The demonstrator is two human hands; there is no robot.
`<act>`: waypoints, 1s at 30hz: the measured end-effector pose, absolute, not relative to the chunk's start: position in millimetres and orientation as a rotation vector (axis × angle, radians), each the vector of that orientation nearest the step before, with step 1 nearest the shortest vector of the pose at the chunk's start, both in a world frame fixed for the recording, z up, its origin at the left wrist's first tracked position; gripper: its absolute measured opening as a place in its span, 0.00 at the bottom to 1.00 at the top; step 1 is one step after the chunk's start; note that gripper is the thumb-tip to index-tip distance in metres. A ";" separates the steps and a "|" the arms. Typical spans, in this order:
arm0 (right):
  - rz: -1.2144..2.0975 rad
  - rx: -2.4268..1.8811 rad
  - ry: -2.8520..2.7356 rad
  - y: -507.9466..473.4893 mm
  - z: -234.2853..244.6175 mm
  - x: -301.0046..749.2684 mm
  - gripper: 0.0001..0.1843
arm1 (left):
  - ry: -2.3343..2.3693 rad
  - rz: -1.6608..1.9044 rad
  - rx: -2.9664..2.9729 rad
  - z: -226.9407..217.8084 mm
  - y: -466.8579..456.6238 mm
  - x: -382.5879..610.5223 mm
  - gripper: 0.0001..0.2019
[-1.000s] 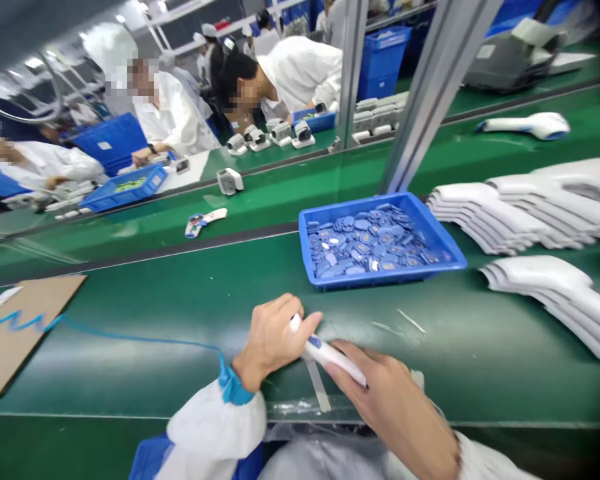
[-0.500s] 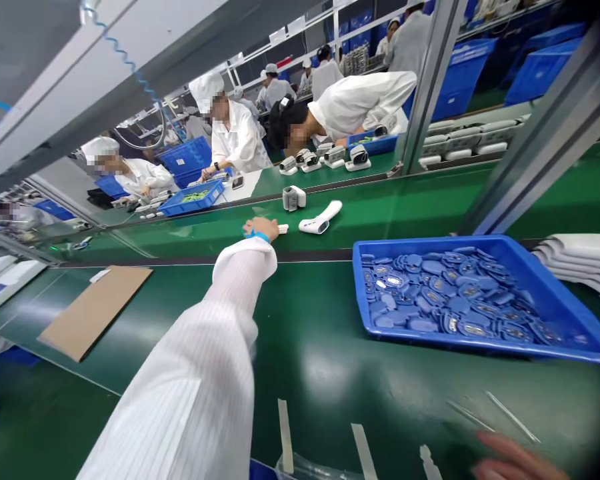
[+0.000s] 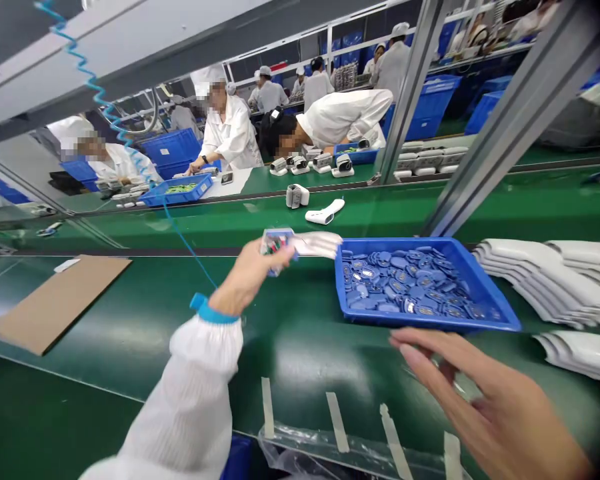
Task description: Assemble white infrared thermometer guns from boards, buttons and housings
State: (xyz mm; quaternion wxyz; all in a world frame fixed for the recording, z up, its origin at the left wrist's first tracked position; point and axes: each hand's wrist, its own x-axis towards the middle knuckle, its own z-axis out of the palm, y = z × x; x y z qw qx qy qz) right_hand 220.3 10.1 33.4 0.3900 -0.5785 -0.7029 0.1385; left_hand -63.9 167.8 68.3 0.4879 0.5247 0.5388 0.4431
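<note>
The left hand [image 3: 245,277] has a narrow grip, closed on a small translucent blue-edged case [image 3: 276,245] with red and green bits showing inside, too small to identify. Just behind it, a long, curved white plastic housing [image 3: 319,244] stretches right to the corner of a shallow blue plastic tray [image 3: 430,321]. I cannot tell whether the hand holds this housing too or it only lies beyond the hand. A white ribbed sleeve [image 3: 190,380] with a bright blue cuff [image 3: 205,310] covers that forearm.

The right hand [image 3: 490,393] holds nothing. Its grip is wide, the spread fingertips [image 3: 405,348] just short of the tray's front rim. The tray is piled with flat, rounded blue parts [image 3: 410,287].

Both hands are above a glossy green belt worktop [image 3: 300,360]. To the right of the tray lie overlapping stacks of curved white plastic housings [image 3: 545,280]. To the left lies a flat brown cardboard sheet [image 3: 55,303], and a thin blue coiled cord [image 3: 87,83] hangs down behind the left hand. Pale tape strips [image 3: 337,421] mark the near edge, above a clear plastic bag [image 3: 300,460].

On the far belt sit a white thermometer-shaped device [image 3: 325,212] and a white cuff-shaped device [image 3: 297,195]. Beyond them, co-workers in white coats [image 3: 345,113] bend over their own benches.
</note>
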 end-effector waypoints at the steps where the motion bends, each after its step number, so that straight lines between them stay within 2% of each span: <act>1: 0.349 -1.445 -1.793 15.8 44.2 212.5 0.13 | 1.219 1.018 1.316 64.8 139.8 -54.2 0.17; 5: 0.388 -1.369 -1.834 24.1 58.7 190.9 0.15 | 1.070 0.831 1.453 44.5 53.7 -22.7 0.13; 10: 0.497 -1.413 -1.999 5.8 46.7 182.8 0.11 | 1.148 0.740 1.579 30.8 17.7 -8.0 0.08; 16: 0.046 -1.458 -2.097 -20.7 72.0 184.8 0.18 | 1.374 0.667 2.021 26.0 14.6 -10.0 0.04; 19: 0.032 -1.612 -2.018 -19.5 68.2 209.6 0.19 | 1.476 0.701 1.819 21.9 19.3 -17.7 0.02; 22: 0.201 -1.865 -2.000 -13.0 23.4 240.0 0.22 | 1.288 0.748 1.418 20.0 21.6 -23.4 0.11; 25: 0.203 -1.945 -1.964 -15.4 -26.0 262.7 0.27 | 1.110 0.736 1.199 18.0 20.2 -23.2 0.16; 28: 0.214 -1.942 -1.828 -27.2 -37.8 288.5 0.26 | 1.094 0.726 1.072 13.9 19.5 -19.0 0.18; 30: 0.052 -2.010 -1.751 -33.5 -29.2 316.1 0.27 | 1.106 0.697 1.030 11.8 20.3 -15.9 0.18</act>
